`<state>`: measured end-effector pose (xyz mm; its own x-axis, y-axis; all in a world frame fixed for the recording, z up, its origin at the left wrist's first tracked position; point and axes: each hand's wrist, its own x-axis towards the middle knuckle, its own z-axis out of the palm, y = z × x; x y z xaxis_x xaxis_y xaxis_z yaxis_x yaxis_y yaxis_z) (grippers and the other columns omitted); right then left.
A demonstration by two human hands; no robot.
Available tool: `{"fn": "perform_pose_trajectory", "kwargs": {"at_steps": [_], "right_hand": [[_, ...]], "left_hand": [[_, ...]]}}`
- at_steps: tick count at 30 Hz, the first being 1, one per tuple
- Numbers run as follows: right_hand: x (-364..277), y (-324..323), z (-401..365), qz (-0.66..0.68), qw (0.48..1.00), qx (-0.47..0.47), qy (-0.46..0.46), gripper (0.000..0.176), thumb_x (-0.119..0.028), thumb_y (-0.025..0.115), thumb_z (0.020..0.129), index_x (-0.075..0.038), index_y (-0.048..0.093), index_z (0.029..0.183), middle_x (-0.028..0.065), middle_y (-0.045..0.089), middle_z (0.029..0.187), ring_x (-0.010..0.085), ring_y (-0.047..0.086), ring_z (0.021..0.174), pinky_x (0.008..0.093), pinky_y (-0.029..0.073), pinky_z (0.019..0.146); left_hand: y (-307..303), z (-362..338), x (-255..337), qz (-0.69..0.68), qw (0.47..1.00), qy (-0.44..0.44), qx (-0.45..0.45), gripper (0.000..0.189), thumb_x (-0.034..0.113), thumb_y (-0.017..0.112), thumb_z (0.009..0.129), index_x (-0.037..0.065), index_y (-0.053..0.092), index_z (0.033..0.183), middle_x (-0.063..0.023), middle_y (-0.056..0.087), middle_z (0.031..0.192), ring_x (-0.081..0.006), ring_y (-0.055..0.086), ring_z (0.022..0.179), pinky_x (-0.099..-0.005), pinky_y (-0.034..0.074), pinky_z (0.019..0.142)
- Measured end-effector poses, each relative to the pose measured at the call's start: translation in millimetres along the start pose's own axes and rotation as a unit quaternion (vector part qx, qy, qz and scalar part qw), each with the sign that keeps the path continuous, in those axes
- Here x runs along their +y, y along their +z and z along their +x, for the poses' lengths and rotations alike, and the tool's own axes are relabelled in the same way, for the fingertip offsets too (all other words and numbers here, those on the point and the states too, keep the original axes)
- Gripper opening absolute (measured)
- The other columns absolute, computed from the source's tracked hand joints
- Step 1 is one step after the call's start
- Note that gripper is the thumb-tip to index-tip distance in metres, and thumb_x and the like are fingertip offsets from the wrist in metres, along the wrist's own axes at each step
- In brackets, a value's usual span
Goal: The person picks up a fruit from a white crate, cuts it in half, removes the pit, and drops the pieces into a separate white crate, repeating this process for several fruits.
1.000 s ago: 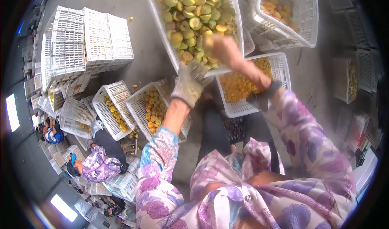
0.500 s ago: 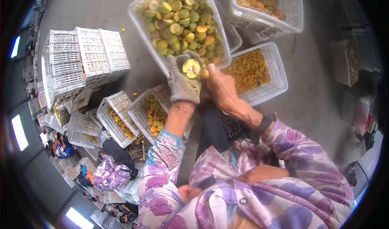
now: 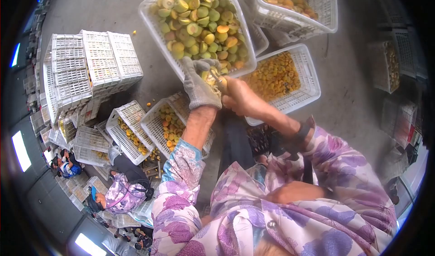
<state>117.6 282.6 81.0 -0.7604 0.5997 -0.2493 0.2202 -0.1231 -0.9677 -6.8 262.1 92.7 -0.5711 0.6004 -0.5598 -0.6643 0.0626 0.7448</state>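
Note:
My left hand (image 3: 199,83), in a grey work glove, is closed around a peach half (image 3: 208,78) with pale yellow flesh. My bare right hand (image 3: 242,95) grips a small pitting tool (image 3: 221,82) with a wooden-looking handle; its metal end meets the fruit, and the tip is hidden. Both hands are together just below a white crate (image 3: 156,38) heaped with halved green-yellow peaches (image 3: 199,22). To the right of my right hand stands a lower crate (image 3: 310,77) of orange-yellow pieces (image 3: 276,77).
Another crate (image 3: 294,18) of orange fruit stands at top right. Stacked white crates (image 3: 93,65) rise at left. Tilted crates with fruit (image 3: 131,129) lie lower left, near a co-worker in a flowered top (image 3: 124,192). Grey concrete floor (image 3: 349,97) shows at right.
My right hand has turned and brought the tool against the peach half. My left hand has tilted, so the cut face shows less. The view has shifted slightly.

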Motion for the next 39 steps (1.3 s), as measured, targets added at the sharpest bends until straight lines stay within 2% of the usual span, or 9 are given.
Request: {"fn": "perform_pose_trajectory", "kwargs": {"at_steps": [4, 6, 9, 15, 24, 27, 33, 37, 39], "right_hand": [[1, -11, -4, 0.1, 0.974, -0.107, 0.17, 0.017, -0.006, 0.05, 0.083, 0.001, 0.047, 0.098, 0.0066, 0.05, 0.061, 0.0196, 0.053, 0.052, 0.0336, 0.044, 0.046], [43, -1, -4, -0.2, 0.964, 0.086, -0.15, 0.019, -0.004, 0.05, 0.083, 0.001, 0.044, 0.101, 0.0126, 0.054, 0.062, 0.0282, 0.055, 0.054, 0.0379, 0.044, 0.048], [55, -11, -7, -0.228, 0.97, 0.02, -0.086, 0.041, 0.003, 0.057, 0.071, 0.001, 0.049, 0.112, 0.0187, 0.056, 0.071, 0.0432, 0.053, 0.07, 0.0487, 0.041, 0.058], [60, -4, -4, -0.243, 0.942, 0.069, -0.22, 0.031, 0.001, 0.055, 0.079, 0.002, 0.04, 0.106, 0.0179, 0.057, 0.067, 0.0361, 0.058, 0.061, 0.0443, 0.045, 0.055], [20, 11, -1, -0.093, 0.995, 0.029, -0.003, 0.039, 0.0, 0.061, 0.077, -0.001, 0.04, 0.111, 0.0205, 0.057, 0.068, 0.035, 0.061, 0.064, 0.0434, 0.046, 0.057], [33, -7, -4, -0.258, 0.944, 0.094, -0.183, 0.041, -0.002, 0.063, 0.077, -0.002, 0.039, 0.11, 0.0227, 0.058, 0.071, 0.0409, 0.061, 0.07, 0.0457, 0.046, 0.058], [20, 1, 6, -0.18, 0.965, 0.172, -0.079, 0.044, 0.008, 0.053, 0.069, -0.004, 0.04, 0.109, 0.0245, 0.055, 0.089, 0.0484, 0.053, 0.083, 0.0524, 0.043, 0.066], [16, -9, 10, -0.292, 0.942, 0.146, -0.078, 0.073, 0.0, 0.081, 0.049, 0.0, 0.035, 0.105, 0.0244, 0.057, 0.096, 0.0446, 0.057, 0.085, 0.0488, 0.047, 0.066], [13, -14, 13, -0.287, 0.945, 0.147, -0.058, 0.079, 0.001, 0.083, 0.044, 0.0, 0.035, 0.106, 0.0243, 0.057, 0.096, 0.0446, 0.057, 0.086, 0.0487, 0.047, 0.067]], "left_hand": [[2, -5, -4, 0.01, 1.0, 0.006, -0.014, 0.047, 0.046, 0.044, 0.098, 0.007, 0.053, 0.074, -0.0111, 0.062, 0.084, -0.0237, 0.059, 0.079, -0.0347, 0.05, 0.076], [6, -13, -7, 0.026, 0.998, 0.023, -0.043, 0.047, 0.047, 0.043, 0.097, 0.006, 0.057, 0.079, -0.0106, 0.062, 0.085, -0.0238, 0.06, 0.08, -0.0366, 0.05, 0.078], [5, -23, 6, 0.08, 0.994, -0.032, -0.072, 0.047, 0.047, 0.042, 0.097, 0.005, 0.059, 0.085, -0.01, 0.062, 0.085, -0.0231, 0.06, 0.082, -0.0368, 0.05, 0.08], [14, -11, 6, 0.039, 0.991, -0.12, 0.038, 0.044, 0.042, 0.044, 0.098, 0.008, 0.05, 0.072, -0.009, 0.057, 0.075, -0.024, 0.055, 0.071, -0.0355, 0.048, 0.072], [16, -6, -2, -0.051, 0.995, -0.053, 0.064, 0.048, 0.042, 0.046, 0.097, 0.008, 0.048, 0.063, -0.0089, 0.053, 0.065, -0.0249, 0.054, 0.063, -0.0367, 0.048, 0.066], [26, -6, 2, -0.039, 0.998, -0.017, 0.054, 0.048, 0.043, 0.045, 0.097, 0.009, 0.049, 0.064, -0.008, 0.052, 0.064, -0.0249, 0.054, 0.063, -0.0369, 0.049, 0.067], [24, 14, -5, -0.154, 0.987, -0.031, -0.024, 0.05, 0.047, 0.044, 0.097, 0.012, 0.046, 0.062, -0.0044, 0.05, 0.065, -0.0233, 0.054, 0.069, -0.038, 0.05, 0.07], [10, 33, -17, -0.11, 0.986, 0.006, -0.126, 0.027, 0.035, 0.046, 0.095, 0.009, 0.053, 0.092, -0.0075, 0.057, 0.085, -0.0246, 0.058, 0.084, -0.0394, 0.05, 0.078], [27, 29, -17, -0.13, 0.987, 0.009, -0.098, 0.036, 0.041, 0.044, 0.096, 0.011, 0.049, 0.078, -0.0066, 0.054, 0.076, -0.0241, 0.056, 0.076, -0.0393, 0.05, 0.074]]}}
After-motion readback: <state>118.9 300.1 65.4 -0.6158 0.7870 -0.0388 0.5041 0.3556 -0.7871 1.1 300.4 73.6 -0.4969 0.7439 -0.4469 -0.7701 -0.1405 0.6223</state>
